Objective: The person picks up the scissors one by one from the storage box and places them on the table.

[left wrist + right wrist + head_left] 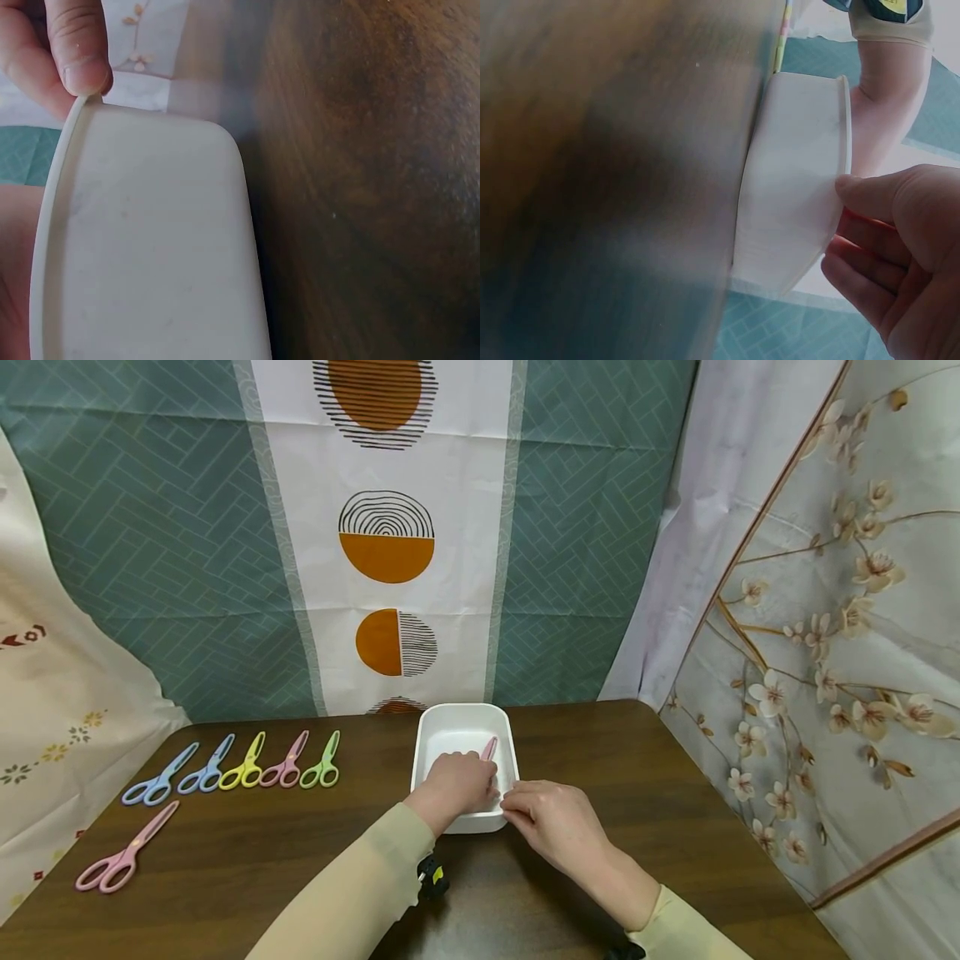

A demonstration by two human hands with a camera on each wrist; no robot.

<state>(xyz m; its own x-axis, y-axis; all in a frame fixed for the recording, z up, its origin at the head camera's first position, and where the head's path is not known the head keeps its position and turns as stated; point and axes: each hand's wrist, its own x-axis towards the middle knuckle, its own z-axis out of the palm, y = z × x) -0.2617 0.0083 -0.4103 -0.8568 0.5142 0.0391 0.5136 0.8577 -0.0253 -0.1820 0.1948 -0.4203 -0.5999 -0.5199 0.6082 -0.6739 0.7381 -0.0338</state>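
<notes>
A white box [461, 721] stands near the table's back edge. My left hand [462, 785] reaches into it with curled fingers and holds pink scissors [489, 748]; only the blades show past the fingers, and the handles are hidden. At the box's front right corner, my right hand [553, 820] pinches the rim between thumb and fingers. In the right wrist view the thumb of the right hand [915, 247] lies against the outer wall of the box [799, 165]. From the left wrist view, the right fingers [79, 45] touch the rim of the box [165, 240].
Left of the box, two blue scissors [206, 772], yellow scissors [246, 766], pink scissors [288, 766] and green scissors [322, 766] lie in a row. Nearer the front lie larger pink scissors [123, 858]. Fabric hangs behind the wooden table [637, 760].
</notes>
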